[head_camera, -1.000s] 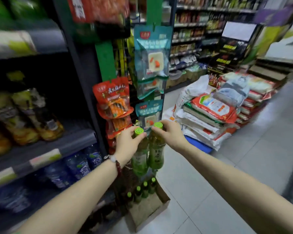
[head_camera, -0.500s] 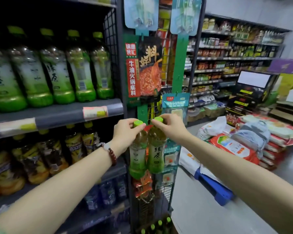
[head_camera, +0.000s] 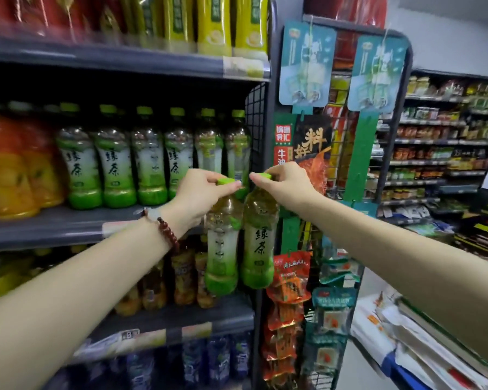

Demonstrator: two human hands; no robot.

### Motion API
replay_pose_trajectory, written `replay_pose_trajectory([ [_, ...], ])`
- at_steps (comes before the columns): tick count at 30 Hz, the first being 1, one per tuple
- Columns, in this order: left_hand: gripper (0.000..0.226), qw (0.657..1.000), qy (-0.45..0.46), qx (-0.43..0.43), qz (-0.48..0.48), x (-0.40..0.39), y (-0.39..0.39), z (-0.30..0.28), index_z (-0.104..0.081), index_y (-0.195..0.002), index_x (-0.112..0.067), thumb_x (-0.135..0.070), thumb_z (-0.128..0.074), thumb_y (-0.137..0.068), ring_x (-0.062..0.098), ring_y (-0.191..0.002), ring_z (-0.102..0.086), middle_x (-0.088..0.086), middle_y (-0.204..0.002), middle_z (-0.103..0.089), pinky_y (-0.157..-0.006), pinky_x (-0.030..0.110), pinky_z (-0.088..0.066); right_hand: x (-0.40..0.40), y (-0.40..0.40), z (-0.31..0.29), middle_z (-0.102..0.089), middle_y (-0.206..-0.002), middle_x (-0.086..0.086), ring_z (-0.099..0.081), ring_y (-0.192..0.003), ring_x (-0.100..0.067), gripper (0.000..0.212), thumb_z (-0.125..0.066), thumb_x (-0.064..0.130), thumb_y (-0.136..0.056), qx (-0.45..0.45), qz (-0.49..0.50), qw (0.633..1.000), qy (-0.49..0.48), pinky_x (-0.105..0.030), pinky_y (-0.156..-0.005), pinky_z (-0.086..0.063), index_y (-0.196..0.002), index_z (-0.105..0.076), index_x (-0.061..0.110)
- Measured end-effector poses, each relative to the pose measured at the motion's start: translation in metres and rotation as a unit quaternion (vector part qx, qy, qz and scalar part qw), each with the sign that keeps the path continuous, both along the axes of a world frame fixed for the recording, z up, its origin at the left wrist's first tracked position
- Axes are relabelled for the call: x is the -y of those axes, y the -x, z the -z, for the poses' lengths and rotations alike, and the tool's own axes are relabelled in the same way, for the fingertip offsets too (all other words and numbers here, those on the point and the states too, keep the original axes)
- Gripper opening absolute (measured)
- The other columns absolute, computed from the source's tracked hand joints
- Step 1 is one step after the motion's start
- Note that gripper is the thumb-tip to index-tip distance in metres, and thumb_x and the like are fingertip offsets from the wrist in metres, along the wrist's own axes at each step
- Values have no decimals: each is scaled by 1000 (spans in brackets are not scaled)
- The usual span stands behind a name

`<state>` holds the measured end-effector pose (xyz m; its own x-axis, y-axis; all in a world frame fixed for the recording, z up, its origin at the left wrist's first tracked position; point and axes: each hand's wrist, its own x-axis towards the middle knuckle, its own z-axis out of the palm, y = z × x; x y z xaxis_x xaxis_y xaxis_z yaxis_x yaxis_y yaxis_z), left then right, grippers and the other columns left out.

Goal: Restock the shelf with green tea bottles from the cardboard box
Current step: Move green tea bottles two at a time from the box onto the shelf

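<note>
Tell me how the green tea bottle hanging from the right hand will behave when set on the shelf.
The clear plastic green tea bottle with green cap looks full, so probably heavy for the right hand pinching only its cap. Tall and narrow, it may tip if set down tilted.

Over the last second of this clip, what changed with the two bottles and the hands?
Both green tea bottles rose from low over the cardboard box, now out of view, to the level of the green tea shelf. The left hand still pinches the left bottle by its cap; the right hand still pinches the right bottle likewise. Nothing was let go, and the bottles still hang side by side.
</note>
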<state>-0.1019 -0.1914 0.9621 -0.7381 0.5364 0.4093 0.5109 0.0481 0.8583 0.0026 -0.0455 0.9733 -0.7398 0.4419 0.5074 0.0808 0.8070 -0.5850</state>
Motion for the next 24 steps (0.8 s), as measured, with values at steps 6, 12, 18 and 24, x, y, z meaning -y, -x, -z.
replay_pose_trajectory([
  [6, 8, 998, -53, 14, -24, 42, 26, -43, -73, -71, -21, -23, -80, -70, 18, -76, -69, 5, -79, -73, -72, 32, -55, 39, 38, -46, -69, -70, -20, -64, -60, -23, 60, -62, 51, -84, -67, -28, 997, 4, -36, -60, -57, -93, -68, -9],
  [12, 20, 995, -89, -21, -41, 82, 53, -83, -75, -85, -12, -21, -81, -69, 19, -70, -67, 9, -78, -72, -72, 31, -55, 82, 60, -93, -72, -80, -15, -67, -72, -22, 47, -63, 44, -86, -115, -58, 992, -2, -30, -68, -56, -97, -72, -1],
  [18, 17, 990, -115, -45, -67, 124, 79, -109, -75, -77, -18, -21, -84, -63, 28, -86, -70, 12, -85, -74, -88, 47, -55, 122, 90, -112, -65, -68, -1, -53, -57, -5, 33, -63, 41, -87, -172, -78, 982, -14, -15, -54, -44, -87, -75, 10],
  [24, 13, 985, -109, -77, -106, 159, 104, -112, -75, -73, -22, -23, -85, -64, 24, -90, -70, 5, -85, -75, -92, 45, -53, 155, 125, -106, -72, -77, -1, -61, -69, -6, 28, -64, 38, -87, -213, -103, 972, -7, -22, -71, -49, -90, -75, 12],
])
